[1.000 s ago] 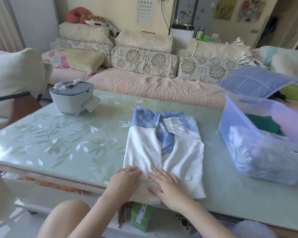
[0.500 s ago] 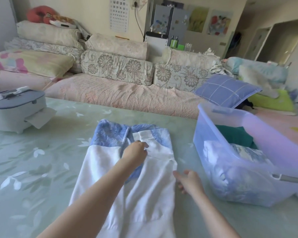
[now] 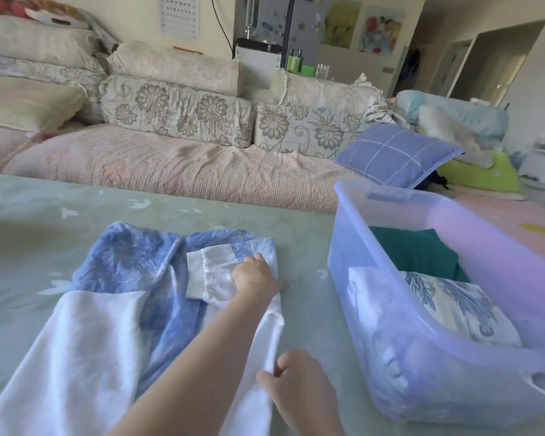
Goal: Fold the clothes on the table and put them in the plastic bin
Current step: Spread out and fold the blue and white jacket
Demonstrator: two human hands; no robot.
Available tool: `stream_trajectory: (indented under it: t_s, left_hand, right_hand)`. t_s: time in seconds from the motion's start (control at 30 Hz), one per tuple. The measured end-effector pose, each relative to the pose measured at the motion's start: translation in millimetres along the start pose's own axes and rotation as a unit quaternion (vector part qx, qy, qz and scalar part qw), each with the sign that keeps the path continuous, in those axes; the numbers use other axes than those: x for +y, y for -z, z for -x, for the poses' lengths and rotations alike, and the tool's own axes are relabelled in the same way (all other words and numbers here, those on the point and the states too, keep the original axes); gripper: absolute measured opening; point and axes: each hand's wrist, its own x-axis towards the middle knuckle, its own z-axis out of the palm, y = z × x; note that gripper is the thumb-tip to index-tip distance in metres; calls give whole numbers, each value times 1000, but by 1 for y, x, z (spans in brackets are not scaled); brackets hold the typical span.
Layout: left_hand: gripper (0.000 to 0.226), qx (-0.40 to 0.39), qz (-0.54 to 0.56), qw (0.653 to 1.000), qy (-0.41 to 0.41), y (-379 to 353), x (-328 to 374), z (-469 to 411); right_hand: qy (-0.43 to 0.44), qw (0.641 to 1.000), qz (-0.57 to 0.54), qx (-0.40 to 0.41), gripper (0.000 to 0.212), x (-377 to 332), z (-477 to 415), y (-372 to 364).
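Beside the translucent lilac plastic bin (image 3: pixel 485 247), our right hand (image 3: pixel 299 385) pinches the edge of the blue-and-white cloth garment (image 3: pixel 85 341). Our left hand (image 3: pixel 255 278) rests on it, grip unclear.

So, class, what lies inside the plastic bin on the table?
Inside the plastic bin lie a dark green garment at the far end and a folded white cloth with blue flowers nearer. Whatever lies beneath them is covered.
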Motion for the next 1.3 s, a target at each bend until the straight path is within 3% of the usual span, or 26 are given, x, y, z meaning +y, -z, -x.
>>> stream_trajectory:
  t_s: [0.17, 0.27, 0.33, 0.4, 0.5, 0.6, 0.63, 0.7, 0.73, 0.87, 0.97, 1.07, 1.13, 1.2, 1.27, 1.3]
  left_hand:
    - [40, -4, -16, 1000, -5, 5, 1, -21]
    - [35, -1, 58, 998, -7, 12, -4, -29]
    - [45, -4, 152, 988, -4, 20, -11, -32]
    - [52, -8, 202, 979, 18, 34, -24, -37]
    - [32, -7, 298, 951, 87, 60, -61, -46]
    - [11, 5, 335, 939, 84, 81, -109, -45]
    - [12, 21, 360, 929, 86, 87, -124, -42]
    - [48, 56, 377, 919, 104, 92, -155, -39]
    - [53, 67, 370, 921, 105, 93, -169, -35]
    - [32, 72, 339, 935, 78, 77, -212, -29]
    - [43, 23, 389, 919, 63, 62, -223, -28]
    - [32, 57, 390, 917, 62, 60, -213, -25]
    - [29, 94, 343, 933, 44, 56, -207, -27]
    - [34, 122, 254, 958, 50, 53, -207, -27]
    - [45, 158, 128, 979, 9, 48, -210, -25]
    - [48, 172, 95, 980, -33, 47, -210, -24]
  right_hand:
    - [10, 1000, -1, 6, 23, 2, 8, -4]
    - [36, 999, -15, 14, 25, 2, 13, -5]
    - [66, 995, -69, 16, 25, -1, 14, -6]
    - [104, 979, -175, -9, 22, -8, 15, -9]
    - [159, 933, -316, -64, 20, -31, 23, -18]
    - [206, 910, -333, -134, 23, -57, 33, -34]
    - [216, 906, -327, -159, 22, -65, 36, -41]
    - [226, 905, -303, -193, 24, -76, 42, -57]
    - [234, 908, -285, -201, 25, -80, 45, -64]
    - [247, 915, -241, -209, 23, -90, 52, -86]
    - [236, 911, -259, -219, 24, -92, 55, -90]
    - [259, 896, -277, -232, 17, -92, 52, -89]
    - [302, 889, -278, -202, 15, -91, 42, -90]
    - [375, 894, -225, -96, 22, -86, 27, -95]
    - [460, 883, -73, 52, 32, -76, 7, -103]
    - [466, 882, 25, 70, 43, -70, 1, -107]
